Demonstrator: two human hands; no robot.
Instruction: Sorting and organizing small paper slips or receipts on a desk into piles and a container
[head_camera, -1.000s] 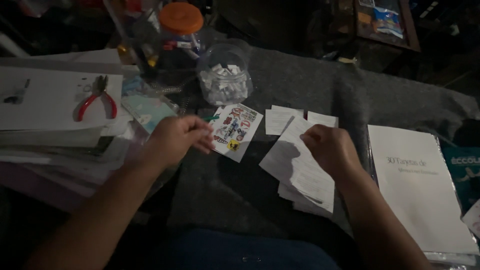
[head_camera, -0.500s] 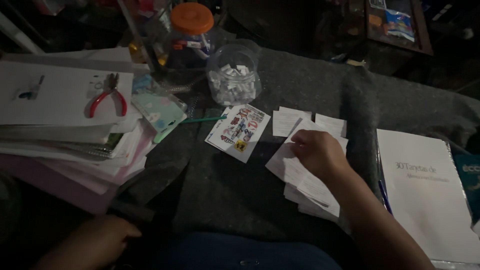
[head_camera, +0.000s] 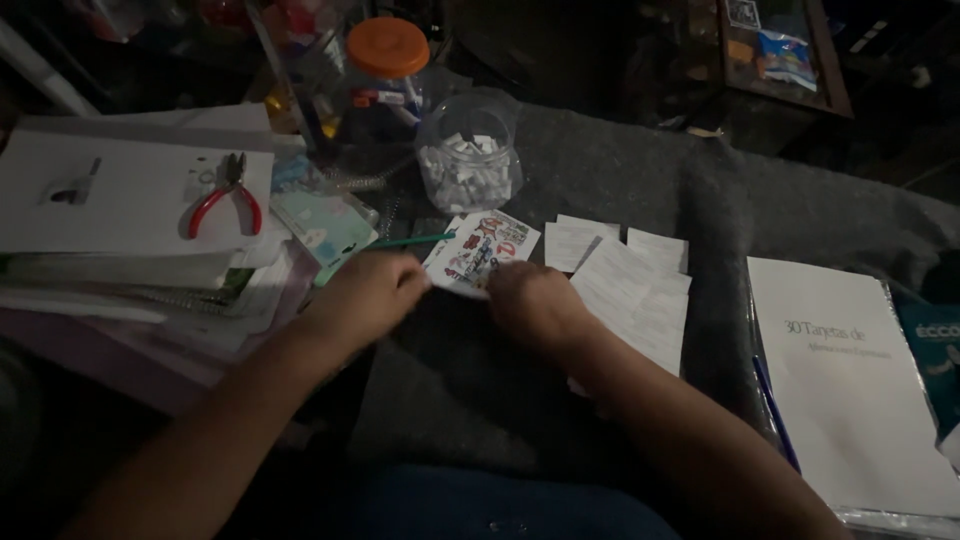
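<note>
Both hands meet at the near edge of a colourful sticker sheet lying on the grey cloth: the left hand and right hand have fingers curled onto its lower corners, though whether they pinch it I cannot tell. White printed slips lie just right of it, a clear tub of white pieces behind, and 1 white titled booklet far right.
</note>
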